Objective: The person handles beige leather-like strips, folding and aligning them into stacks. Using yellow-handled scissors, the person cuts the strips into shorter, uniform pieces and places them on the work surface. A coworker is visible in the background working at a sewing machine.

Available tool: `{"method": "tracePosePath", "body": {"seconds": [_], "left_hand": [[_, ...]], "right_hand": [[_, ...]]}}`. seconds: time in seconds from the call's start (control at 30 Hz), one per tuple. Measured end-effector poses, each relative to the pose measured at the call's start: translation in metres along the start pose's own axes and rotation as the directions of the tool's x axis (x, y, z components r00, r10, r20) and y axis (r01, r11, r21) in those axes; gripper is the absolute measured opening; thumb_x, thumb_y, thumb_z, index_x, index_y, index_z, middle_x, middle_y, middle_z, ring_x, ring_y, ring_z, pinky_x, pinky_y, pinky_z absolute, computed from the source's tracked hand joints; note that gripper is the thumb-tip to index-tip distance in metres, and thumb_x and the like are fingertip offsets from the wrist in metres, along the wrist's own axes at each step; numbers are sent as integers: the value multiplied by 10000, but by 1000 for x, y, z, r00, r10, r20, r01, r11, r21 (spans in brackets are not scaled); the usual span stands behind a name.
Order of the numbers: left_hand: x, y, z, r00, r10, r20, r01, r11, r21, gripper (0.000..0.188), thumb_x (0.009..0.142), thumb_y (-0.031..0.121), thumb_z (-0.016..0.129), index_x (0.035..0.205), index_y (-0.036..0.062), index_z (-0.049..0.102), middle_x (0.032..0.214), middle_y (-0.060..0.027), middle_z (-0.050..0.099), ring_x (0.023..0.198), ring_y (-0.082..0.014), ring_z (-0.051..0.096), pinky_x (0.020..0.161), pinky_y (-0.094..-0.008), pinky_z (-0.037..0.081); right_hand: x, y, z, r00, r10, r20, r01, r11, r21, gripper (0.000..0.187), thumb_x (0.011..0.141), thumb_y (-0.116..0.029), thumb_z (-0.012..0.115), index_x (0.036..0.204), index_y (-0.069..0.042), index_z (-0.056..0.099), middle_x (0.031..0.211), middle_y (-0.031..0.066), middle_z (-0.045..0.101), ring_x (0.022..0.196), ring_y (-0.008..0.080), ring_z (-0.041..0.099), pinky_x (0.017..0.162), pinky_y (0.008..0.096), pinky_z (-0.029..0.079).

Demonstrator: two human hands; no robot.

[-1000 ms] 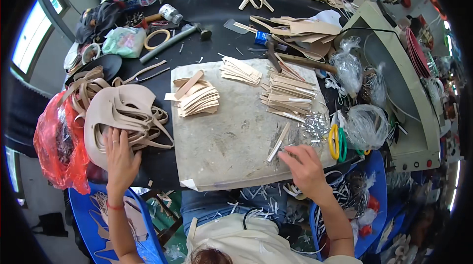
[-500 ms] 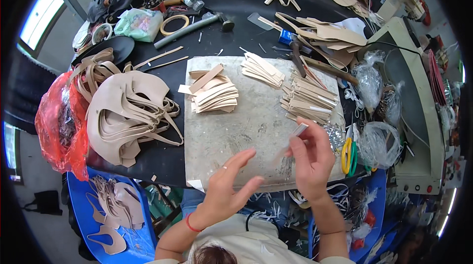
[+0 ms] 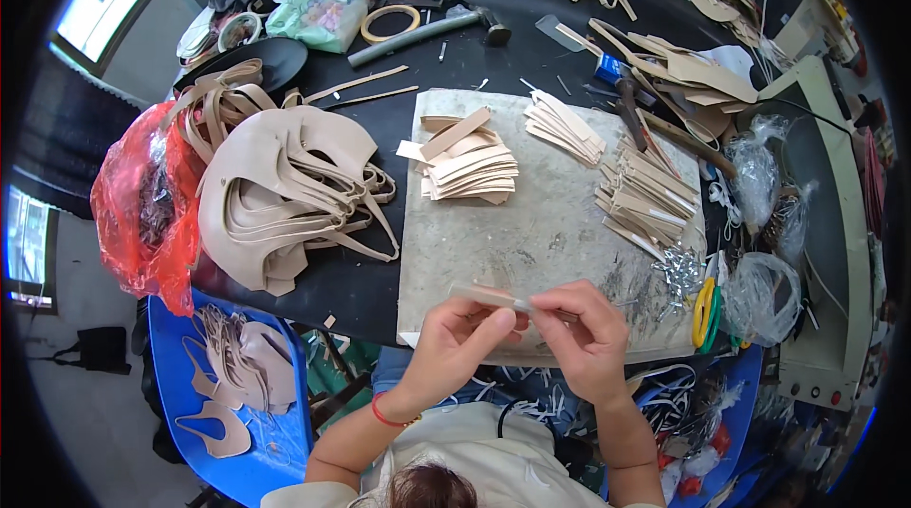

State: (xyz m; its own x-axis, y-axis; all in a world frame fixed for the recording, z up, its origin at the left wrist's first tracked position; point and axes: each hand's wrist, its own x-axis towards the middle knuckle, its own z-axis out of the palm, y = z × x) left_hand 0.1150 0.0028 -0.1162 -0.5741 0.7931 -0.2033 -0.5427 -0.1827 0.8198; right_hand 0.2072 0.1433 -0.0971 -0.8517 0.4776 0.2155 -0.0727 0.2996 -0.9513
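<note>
Near the front edge of the pale work board (image 3: 455, 261), my left hand (image 3: 454, 342) and my right hand (image 3: 585, 332) meet over one thin, pale strip (image 3: 489, 296). The left thumb and fingers grip it from the left. At its whitish right end, the right fingertips are pinched together. Farther back on the board lie a stack of beige leather-like strips (image 3: 470, 171), a smaller stack of pale strips (image 3: 567, 127) and a bundle of narrow strips (image 3: 638, 197) with some white ends. Small shiny metal pieces (image 3: 679, 271) lie loose right of my right hand.
Curved beige cut pieces (image 3: 275, 185) and a red plastic bag (image 3: 142, 214) sit left of the board. A hammer (image 3: 427, 34) and a tape roll (image 3: 390, 23) lie behind it. Yellow-handled scissors (image 3: 702, 301) are at right. A blue bin (image 3: 176, 385) stands lower left.
My left hand, open before, has come right and closed on the strip that my right hand held. My right hand has lowered to meet it. The whole view has shifted.
</note>
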Motion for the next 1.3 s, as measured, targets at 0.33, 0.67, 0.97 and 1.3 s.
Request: {"method": "tracePosePath", "body": {"seconds": [0.33, 0.67, 0.97, 1.3], "left_hand": [[0, -7, 4, 953, 288, -97, -213, 859, 465, 63, 803, -12, 591, 863, -28, 601, 810, -84, 611, 741, -140, 624, 660, -253, 505], [-9, -14, 19, 954, 215, -210, -149, 945, 291, 51, 810, -32, 588, 855, -39, 612, 834, -80, 638, 770, -113, 625, 681, -247, 519], [-9, -23, 18, 975, 172, -140, -155, 980, 126, 129, 878, -29, 535, 998, -52, 577, 943, -96, 626, 872, -124, 607, 792, -257, 502], [-6, -21, 16, 989, 102, -109, -95, 993, 67, 129, 910, 24, 506, 1006, -52, 548, 1011, -128, 610, 922, -183, 618, 846, -307, 514]], "right_hand": [[12, -15, -6, 839, -418, 349, 544, 631, -552, 294, 665, 25, 653, 958, 24, 621, 919, 95, 585, 791, 244, 576, 632, 326, 467], [-4, 12, 8, 893, -449, 34, 432, 834, -343, 261, 634, 39, 693, 885, 13, 625, 814, 90, 595, 639, 230, 556, 532, 310, 449], [-15, 18, 3, 1000, -9, 2, 9, 1000, -9, 92, 799, -6, 637, 891, -13, 636, 851, 99, 616, 642, 156, 580, 550, 236, 464], [-19, 16, 1, 988, 147, -55, -131, 964, 231, 88, 856, -15, 593, 943, -5, 601, 906, 104, 621, 750, 143, 586, 651, 250, 474]]}}
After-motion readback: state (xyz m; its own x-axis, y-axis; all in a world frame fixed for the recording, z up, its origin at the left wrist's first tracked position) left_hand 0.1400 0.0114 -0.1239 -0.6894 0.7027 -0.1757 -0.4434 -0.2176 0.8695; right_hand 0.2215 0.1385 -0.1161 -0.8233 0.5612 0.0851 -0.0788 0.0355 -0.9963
